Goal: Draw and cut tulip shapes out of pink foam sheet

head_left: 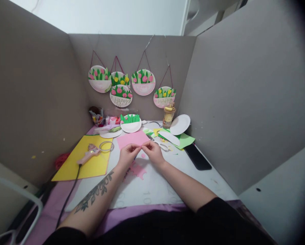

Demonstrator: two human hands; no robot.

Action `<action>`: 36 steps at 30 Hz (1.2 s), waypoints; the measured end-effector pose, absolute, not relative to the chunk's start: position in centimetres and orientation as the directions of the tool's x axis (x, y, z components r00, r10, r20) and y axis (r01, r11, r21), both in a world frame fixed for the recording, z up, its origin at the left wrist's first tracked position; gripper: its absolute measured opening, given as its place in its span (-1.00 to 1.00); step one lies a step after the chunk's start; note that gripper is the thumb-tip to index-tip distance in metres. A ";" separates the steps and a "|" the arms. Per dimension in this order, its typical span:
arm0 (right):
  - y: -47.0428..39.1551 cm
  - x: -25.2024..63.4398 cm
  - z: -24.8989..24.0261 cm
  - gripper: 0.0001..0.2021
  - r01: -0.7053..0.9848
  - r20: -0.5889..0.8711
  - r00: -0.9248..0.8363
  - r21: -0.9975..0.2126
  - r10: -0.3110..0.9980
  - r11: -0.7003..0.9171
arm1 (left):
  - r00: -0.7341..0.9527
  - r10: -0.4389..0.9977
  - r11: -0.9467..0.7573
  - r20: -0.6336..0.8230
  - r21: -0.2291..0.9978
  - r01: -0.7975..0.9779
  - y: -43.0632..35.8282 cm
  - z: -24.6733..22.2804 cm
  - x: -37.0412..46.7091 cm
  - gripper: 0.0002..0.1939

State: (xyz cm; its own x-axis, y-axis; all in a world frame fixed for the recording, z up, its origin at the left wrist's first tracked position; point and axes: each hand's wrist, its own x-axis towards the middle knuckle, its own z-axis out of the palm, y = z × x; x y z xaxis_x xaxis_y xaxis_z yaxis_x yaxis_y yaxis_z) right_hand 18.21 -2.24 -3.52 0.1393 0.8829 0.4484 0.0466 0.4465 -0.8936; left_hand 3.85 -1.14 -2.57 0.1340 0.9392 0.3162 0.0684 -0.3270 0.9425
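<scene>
My left hand (128, 153) and my right hand (153, 152) meet at the fingertips over the middle of the table. Both are closed in a pinch, and a tiny bit of pink shows between them; its shape is too small to tell. Behind them lies a pink sheet (132, 139). A small pink piece (143, 155) rests on the white surface between my wrists, with a cut pink paper scrap (139, 170) nearer to me. Scissors (164, 147) lie just beyond my right hand.
A glue gun (89, 154) with its cord and a tape ring (106, 146) lie on yellow sheets (73, 166) at left. At right are a black phone (197, 157), green paper (186, 140) and a white plate (180, 124). Decorated plates (143, 87) hang on the back panel.
</scene>
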 end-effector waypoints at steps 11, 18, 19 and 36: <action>-2.3 17.7 -3.8 -0.88 0.069 0.453 0.188 -0.891 0.872 0.448 | 0.084 0.965 -0.252 0.249 0.967 0.029 -1.0 -2.4 4.3 -0.74; -2.2 17.5 -4.0 -0.91 0.065 0.456 0.208 -0.889 0.866 0.453 | 0.057 0.970 -0.236 0.236 0.972 -0.022 -0.8 -2.6 4.5 -0.75; -2.2 17.5 -4.0 -0.91 0.067 0.458 0.210 -0.888 0.863 0.455 | 0.056 0.969 -0.239 0.240 0.971 -0.026 -0.8 -2.7 4.5 -0.75; 0.0 19.5 -4.7 -0.83 0.115 0.468 0.266 -0.883 0.843 0.455 | 0.018 0.963 -0.262 0.270 0.947 -0.187 -0.9 -1.8 4.3 -0.57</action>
